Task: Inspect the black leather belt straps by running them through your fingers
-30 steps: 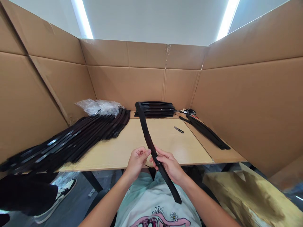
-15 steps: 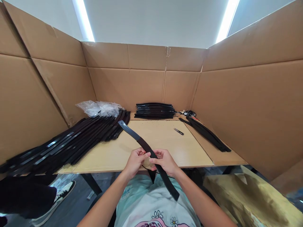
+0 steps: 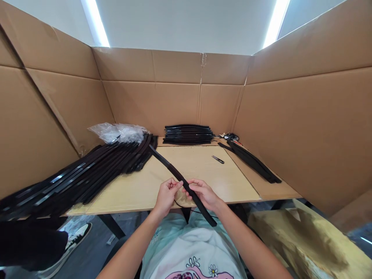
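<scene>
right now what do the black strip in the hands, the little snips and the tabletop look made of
The black strip looks like flexible rubber or soft plastic with a satin finish, as it bows in a long curve. The thread snips look like bright steel from their sheen, though they are too small to be sure. The tabletop looks like pale wood laminate, smooth with a soft shine.

We wear a pale mint T-shirt [image 3: 192, 244], white daisies [image 3: 213, 270] above its pink print [image 3: 197, 275]; left hand [image 3: 166, 197] and right hand [image 3: 203, 194] bare.

Head-worn view, facing forward and down
</scene>
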`<state>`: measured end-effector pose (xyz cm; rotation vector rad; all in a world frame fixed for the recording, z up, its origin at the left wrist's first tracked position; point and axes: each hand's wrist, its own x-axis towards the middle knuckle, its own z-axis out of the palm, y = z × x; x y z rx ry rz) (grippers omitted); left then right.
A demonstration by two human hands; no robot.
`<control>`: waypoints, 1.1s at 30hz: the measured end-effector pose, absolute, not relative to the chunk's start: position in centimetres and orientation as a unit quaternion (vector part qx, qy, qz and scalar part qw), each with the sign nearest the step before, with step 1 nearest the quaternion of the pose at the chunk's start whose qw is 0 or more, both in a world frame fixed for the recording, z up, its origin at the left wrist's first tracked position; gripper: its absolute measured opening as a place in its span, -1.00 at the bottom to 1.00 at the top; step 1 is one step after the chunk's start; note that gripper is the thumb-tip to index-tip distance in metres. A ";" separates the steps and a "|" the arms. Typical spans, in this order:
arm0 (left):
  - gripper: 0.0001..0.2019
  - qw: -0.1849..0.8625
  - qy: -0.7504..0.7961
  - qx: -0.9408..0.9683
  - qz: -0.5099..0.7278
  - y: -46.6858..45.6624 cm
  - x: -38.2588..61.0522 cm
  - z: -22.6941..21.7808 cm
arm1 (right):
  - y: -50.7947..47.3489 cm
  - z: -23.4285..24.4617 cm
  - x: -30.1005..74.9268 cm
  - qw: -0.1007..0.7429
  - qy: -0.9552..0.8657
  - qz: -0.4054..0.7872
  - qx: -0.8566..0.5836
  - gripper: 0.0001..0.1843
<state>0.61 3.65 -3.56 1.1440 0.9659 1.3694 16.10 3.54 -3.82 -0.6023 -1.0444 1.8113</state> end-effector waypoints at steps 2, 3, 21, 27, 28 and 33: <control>-0.57 0.543 0.395 0.484 0.561 3.7 0.5 -3.5 | 3.6 -3.9 16.2 0.463 -0.433 0.733 -0.249 -0.63; -0.57 0.552 0.387 0.488 0.554 3.7 0.4 -3.5 | 3.6 -4.0 16.2 0.459 -0.438 0.732 -0.248 -0.59; -0.56 0.600 0.363 0.454 0.550 3.6 0.4 -3.5 | 3.6 -3.7 16.0 0.432 -0.447 0.743 -0.247 -0.67; -0.54 0.594 0.361 0.432 0.575 3.7 0.6 -3.6 | 3.8 -3.9 16.3 0.448 -0.420 0.750 -0.246 -0.69; -0.54 0.590 0.365 0.434 0.576 3.8 0.6 -3.6 | 3.8 -4.0 16.3 0.454 -0.423 0.745 -0.244 -0.69; -0.56 0.581 0.363 0.452 0.571 3.9 0.5 -3.6 | 4.0 -4.3 16.3 0.449 -0.446 0.739 -0.230 -0.54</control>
